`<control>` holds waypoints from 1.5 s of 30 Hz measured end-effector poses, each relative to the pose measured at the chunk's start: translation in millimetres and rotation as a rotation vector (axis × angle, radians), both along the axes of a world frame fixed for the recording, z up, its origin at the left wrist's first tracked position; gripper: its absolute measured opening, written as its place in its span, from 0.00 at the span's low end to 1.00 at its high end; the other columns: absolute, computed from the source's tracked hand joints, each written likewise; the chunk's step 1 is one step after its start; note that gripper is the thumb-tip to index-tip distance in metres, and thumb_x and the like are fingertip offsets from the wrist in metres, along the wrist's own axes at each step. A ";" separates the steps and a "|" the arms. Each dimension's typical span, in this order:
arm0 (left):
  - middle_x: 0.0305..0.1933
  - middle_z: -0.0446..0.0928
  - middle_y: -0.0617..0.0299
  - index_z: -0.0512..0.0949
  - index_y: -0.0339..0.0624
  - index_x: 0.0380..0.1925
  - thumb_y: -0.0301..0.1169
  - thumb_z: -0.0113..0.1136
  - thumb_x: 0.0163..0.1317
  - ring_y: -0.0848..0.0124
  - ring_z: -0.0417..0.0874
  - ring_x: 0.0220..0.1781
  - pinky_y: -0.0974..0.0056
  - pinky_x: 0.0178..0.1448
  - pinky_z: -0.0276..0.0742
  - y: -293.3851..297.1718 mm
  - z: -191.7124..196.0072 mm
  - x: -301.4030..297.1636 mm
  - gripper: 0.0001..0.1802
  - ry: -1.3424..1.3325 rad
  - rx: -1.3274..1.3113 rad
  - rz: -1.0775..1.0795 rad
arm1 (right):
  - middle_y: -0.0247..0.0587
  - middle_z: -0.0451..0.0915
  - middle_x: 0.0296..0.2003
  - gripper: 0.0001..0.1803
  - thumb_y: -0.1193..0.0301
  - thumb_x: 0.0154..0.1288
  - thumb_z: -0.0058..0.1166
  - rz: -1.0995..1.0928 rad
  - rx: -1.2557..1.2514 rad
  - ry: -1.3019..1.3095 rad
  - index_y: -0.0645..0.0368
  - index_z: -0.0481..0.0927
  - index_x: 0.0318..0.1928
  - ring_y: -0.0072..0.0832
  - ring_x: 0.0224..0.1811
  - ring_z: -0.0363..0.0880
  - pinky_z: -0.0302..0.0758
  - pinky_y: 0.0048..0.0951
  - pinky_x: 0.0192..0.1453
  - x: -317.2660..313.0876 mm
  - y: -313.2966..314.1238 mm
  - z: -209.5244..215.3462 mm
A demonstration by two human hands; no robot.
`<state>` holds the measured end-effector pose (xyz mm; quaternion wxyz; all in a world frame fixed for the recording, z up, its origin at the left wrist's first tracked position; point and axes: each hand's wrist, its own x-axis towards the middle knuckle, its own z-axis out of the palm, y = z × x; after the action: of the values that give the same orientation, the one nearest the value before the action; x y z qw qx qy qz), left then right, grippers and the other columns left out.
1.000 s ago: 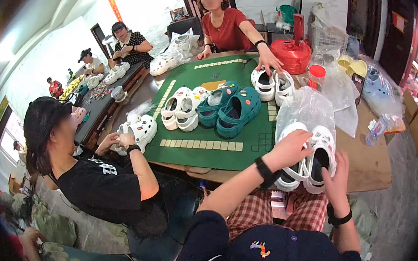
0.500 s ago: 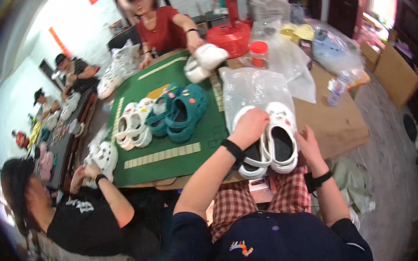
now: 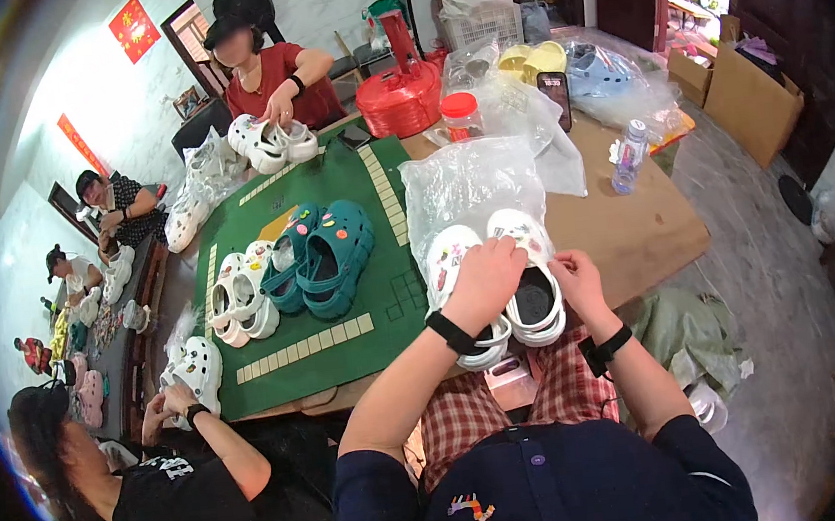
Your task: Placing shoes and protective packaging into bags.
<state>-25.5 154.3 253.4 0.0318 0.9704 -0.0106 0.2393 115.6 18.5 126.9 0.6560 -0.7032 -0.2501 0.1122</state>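
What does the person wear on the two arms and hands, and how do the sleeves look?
Both forearms are bare, and the hands wear no gloves. The left hand has a plain black band on its wrist, snug like a sweatband. The right hand has a black strap on its wrist that looks like a watch. Short dark navy sleeves cover only the upper arms. No rings are visible on the fingers.

The pair of white clogs (image 3: 501, 288) has been drawn nearer, to the table's near edge. The right hand (image 3: 572, 281) has been shifted from beneath the pair onto the right clog's top, beside the left hand (image 3: 485, 279).
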 end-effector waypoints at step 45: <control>0.31 0.76 0.44 0.73 0.35 0.44 0.30 0.52 0.66 0.45 0.78 0.36 0.50 0.41 0.73 39.3 -93.4 -139.1 0.11 -0.304 -0.640 0.605 | 0.41 0.79 0.31 0.31 0.68 0.55 0.63 0.308 -0.292 -0.883 0.56 0.70 0.60 0.36 0.30 0.80 0.75 0.39 0.31 -142.8 45.1 46.6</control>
<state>-164.6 193.6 160.1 0.2565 0.8252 0.3430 0.3683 -27.2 63.6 173.4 0.3576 -0.7230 -0.5873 -0.0671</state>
